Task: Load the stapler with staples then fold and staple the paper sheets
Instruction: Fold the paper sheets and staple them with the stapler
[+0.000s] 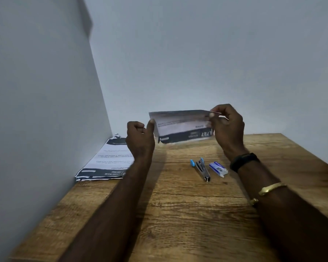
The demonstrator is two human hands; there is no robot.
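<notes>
Both hands, left [140, 138] and right [226, 125], pinch the ends of a folded sheet [180, 127] above the wooden table [178, 214] (set in a corner of pale walls [36, 91]). The stapler [202, 168] and staple box [218, 168] lie beside each other under the right wrist; a paper stack [106, 163] sits against the left wall.

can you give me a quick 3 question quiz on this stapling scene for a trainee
1. True or false: the folded sheet lies flat on the table.
2. Which lies nearer the paper stack? A) the stapler B) the staple box
3. Fill in: the black band is on the ___ wrist.

Key
1. False: the left hand and right hand hold it up in the air, one at each end.
2. A: the stapler lies between the stack and the box.
3. Right.
</notes>
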